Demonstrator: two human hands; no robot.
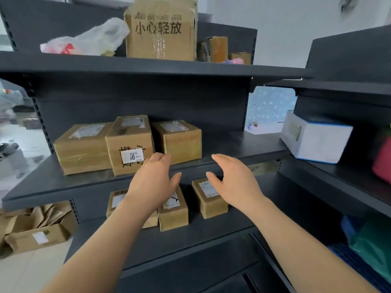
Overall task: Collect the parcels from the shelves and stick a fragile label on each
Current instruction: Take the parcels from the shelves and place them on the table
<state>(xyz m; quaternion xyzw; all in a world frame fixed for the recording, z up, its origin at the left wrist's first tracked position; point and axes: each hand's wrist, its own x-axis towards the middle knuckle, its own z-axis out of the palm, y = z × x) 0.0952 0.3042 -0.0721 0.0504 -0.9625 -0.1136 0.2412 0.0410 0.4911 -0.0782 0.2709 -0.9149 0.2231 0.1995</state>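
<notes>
Both forearms stretch forward, left hand [152,180] and right hand [234,182] spread and holding nothing, palms facing across a gap. Just past the left hand sits a row of three parcels [129,144] on the middle shelf [243,144]. Below the hands lie three smaller parcels [209,201], two half hidden by the left wrist, their labels too blurred to read.

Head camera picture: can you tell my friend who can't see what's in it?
A person's left hand and right hand, both open and empty, reach toward brown parcels on dark shelves. Three parcels sit on the middle shelf, smaller parcels below, a big box and white bag on top.
</notes>
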